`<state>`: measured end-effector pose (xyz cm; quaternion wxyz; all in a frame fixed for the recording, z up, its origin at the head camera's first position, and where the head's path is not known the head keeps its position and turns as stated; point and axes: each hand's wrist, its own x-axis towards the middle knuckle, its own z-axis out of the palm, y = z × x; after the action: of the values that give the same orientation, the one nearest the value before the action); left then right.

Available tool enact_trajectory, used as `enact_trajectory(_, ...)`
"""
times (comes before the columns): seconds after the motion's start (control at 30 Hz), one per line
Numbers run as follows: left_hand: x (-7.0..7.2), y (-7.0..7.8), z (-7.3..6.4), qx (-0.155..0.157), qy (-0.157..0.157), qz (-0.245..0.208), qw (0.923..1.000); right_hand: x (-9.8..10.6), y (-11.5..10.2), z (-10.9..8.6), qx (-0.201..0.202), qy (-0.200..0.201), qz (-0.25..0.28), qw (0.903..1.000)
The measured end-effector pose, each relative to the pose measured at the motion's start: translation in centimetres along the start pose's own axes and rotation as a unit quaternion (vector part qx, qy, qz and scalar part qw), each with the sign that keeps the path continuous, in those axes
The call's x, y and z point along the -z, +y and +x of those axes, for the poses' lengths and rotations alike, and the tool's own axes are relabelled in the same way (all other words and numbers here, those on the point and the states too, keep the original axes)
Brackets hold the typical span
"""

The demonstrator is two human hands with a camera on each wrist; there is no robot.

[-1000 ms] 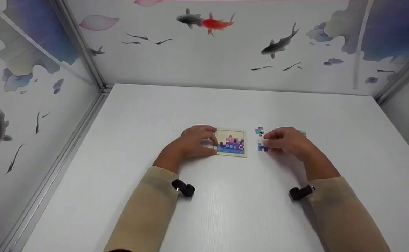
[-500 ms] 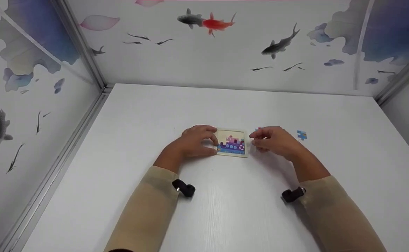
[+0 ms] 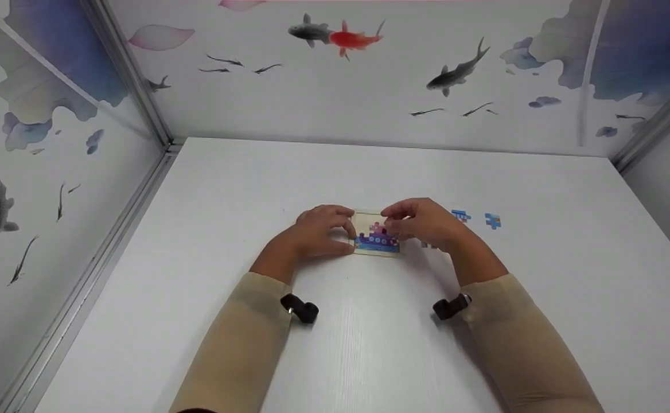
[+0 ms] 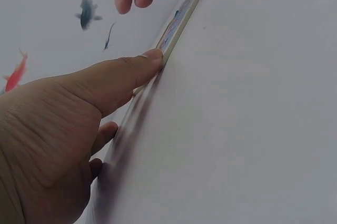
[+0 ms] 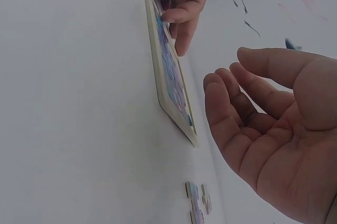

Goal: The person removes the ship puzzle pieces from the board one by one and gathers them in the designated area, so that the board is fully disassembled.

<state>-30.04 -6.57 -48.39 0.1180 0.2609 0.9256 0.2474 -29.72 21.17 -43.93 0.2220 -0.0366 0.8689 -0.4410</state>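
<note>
A small square puzzle board [image 3: 365,221] lies on the table, its pale wooden rim showing in the right wrist view. Purple, pink and blue pieces of a ship picture fill its lower part; beige backing shows above. My left hand [image 3: 320,230] grips the left side of the board, thumb at the near corner and fingers at the far one. Over the board's right side hovers my right hand [image 3: 429,225], fingers loosely bent. In the right wrist view nothing shows between its thumb and fingers. A jigsaw piece [image 5: 194,203] lies beside the board, with another just past it.
Two blue jigsaw pieces lie farther right, one piece [image 3: 461,216] just past my right hand and another piece [image 3: 493,221] beyond it. The white table [image 3: 335,344] meets walls printed with fish at the back and left.
My right hand has moved left from the loose pieces to above the board, uncovering the two blue pieces on the right. My left hand stays on the board.
</note>
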Motion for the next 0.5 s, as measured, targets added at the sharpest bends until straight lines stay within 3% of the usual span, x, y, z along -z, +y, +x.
enact_trajectory(0.5,0.0,0.1,-0.2,0.001,0.000,-0.006,1.0000,-0.9,0.5,1.3,-0.024,0.003,0.014,0.9996)
